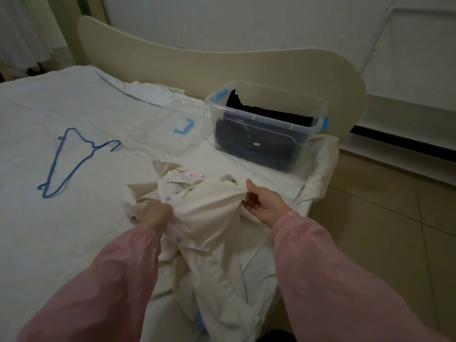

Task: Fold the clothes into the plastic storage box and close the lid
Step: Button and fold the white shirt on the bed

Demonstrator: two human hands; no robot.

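A cream button-up shirt [209, 211] lies crumpled on the bed in front of me, its collar and pink label turned up. My left hand [155, 214] grips the shirt's buttoned front edge. My right hand [262, 202] pinches the fabric at the shirt's right side and holds it taut. The clear plastic storage box [267, 127] with blue latches stands open at the bed's far right corner, with dark folded clothes [259, 141] inside. Its clear lid [170, 129] with a blue latch lies flat on the bed, left of the box.
A blue wire hanger [74, 164] lies on the white bedsheet [49, 114] to the left. A cream headboard [222, 62] curves behind the box. The bed's right edge drops to a tiled floor [394, 230].
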